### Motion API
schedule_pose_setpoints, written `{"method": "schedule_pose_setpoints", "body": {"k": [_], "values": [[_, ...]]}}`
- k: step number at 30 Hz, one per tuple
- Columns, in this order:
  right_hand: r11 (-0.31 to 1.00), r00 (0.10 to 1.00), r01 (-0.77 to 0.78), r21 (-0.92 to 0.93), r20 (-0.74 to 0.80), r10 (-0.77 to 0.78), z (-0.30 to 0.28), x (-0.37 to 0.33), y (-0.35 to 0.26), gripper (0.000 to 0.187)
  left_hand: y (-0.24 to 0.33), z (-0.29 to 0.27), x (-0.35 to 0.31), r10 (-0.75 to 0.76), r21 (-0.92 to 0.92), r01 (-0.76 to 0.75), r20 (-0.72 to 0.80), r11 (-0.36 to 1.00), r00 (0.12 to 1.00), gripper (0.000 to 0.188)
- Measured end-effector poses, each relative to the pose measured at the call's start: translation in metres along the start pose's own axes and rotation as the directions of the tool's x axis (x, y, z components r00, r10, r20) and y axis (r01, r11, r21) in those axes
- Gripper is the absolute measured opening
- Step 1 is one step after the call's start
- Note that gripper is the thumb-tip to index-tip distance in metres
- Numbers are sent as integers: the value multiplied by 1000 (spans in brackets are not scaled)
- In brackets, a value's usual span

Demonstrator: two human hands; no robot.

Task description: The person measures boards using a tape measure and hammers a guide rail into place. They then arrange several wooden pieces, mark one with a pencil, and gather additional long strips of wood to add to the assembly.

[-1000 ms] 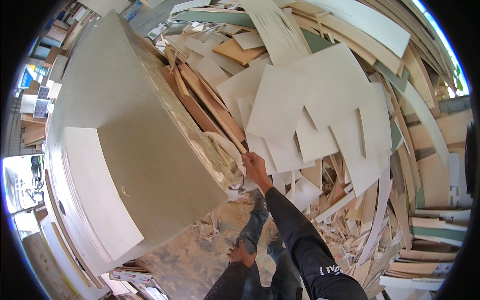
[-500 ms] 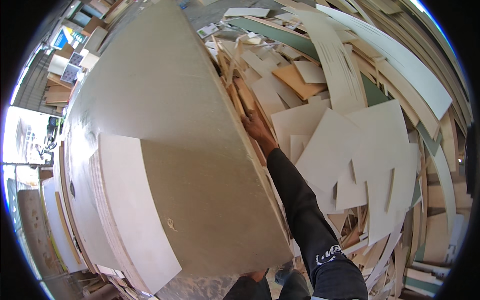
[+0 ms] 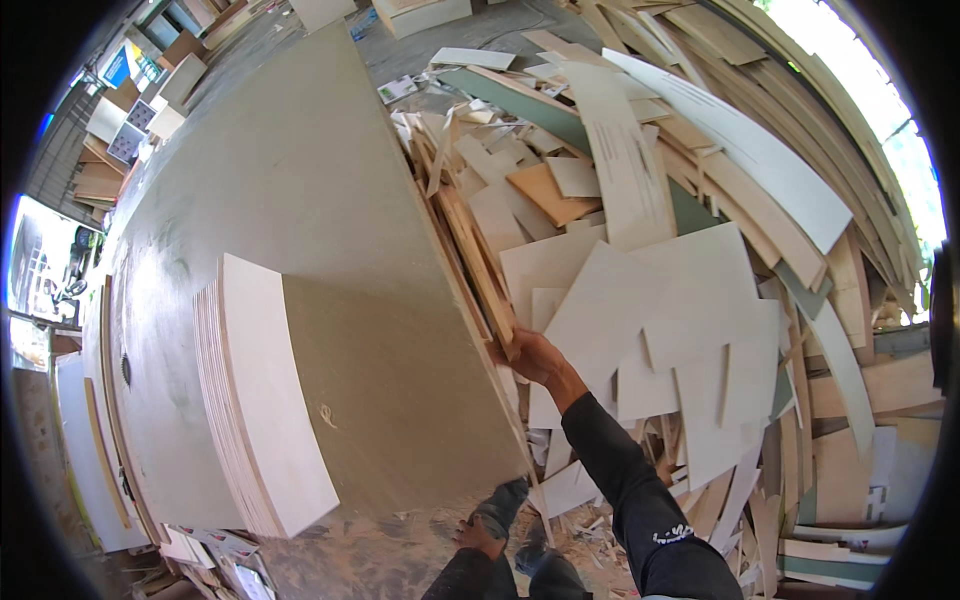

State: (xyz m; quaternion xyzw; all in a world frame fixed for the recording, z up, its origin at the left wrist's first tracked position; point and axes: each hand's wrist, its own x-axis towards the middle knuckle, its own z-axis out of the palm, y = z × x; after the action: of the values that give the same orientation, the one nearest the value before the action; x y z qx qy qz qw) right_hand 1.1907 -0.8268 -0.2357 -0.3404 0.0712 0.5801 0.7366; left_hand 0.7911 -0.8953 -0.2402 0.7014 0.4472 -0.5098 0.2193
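My right hand (image 3: 540, 358) is closed around the near end of a long narrow wooden strip (image 3: 478, 262) beside the right edge of a large grey-brown table (image 3: 390, 420). The strip lies along that edge, tight against other thin strips. My left hand (image 3: 482, 538) is low in the view, resting on my leg with its fingers lying loosely and nothing visible in them. On the table lies a stack of long white-topped boards (image 3: 285, 400), layered edges showing on its left side.
A heap of white board offcuts (image 3: 660, 310) fills the floor right of the table, with an orange-brown piece (image 3: 553, 193) among them. Long planks (image 3: 740, 140) pile up at the far right. Boxes (image 3: 185, 80) stand at far left. Dusty floor (image 3: 350, 560) shows below the table.
My right hand has come nearer along the table edge, and the wooden strip now reaches closer to me. The left hand shows more fully on my leg. The view has shifted.
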Motion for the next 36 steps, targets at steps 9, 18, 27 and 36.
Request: {"method": "schedule_pose_setpoints", "body": {"k": [9, 18, 27, 36], "values": [[937, 964, 37, -346, -237, -125, -42, -101, -6, 22, -3, 10, -64, 416, -392, -697, -592, 600, 691, 47], [889, 930, 113, -444, -267, -252, 105, -284, 24, 23, 84, -173, -237, 313, -340, -939, -888, 46, 337, 25], [642, 855, 150, -752, -227, -466, 168, -386, 110, 29, 87, -225, -244, 212, -390, -911, -887, 134, 411, 57], [205, 801, 111, -972, -35, -598, 205, -283, 107, 60, 100, -338, -164, 222, -97, -836, -942, 540, 253, 82]]}}
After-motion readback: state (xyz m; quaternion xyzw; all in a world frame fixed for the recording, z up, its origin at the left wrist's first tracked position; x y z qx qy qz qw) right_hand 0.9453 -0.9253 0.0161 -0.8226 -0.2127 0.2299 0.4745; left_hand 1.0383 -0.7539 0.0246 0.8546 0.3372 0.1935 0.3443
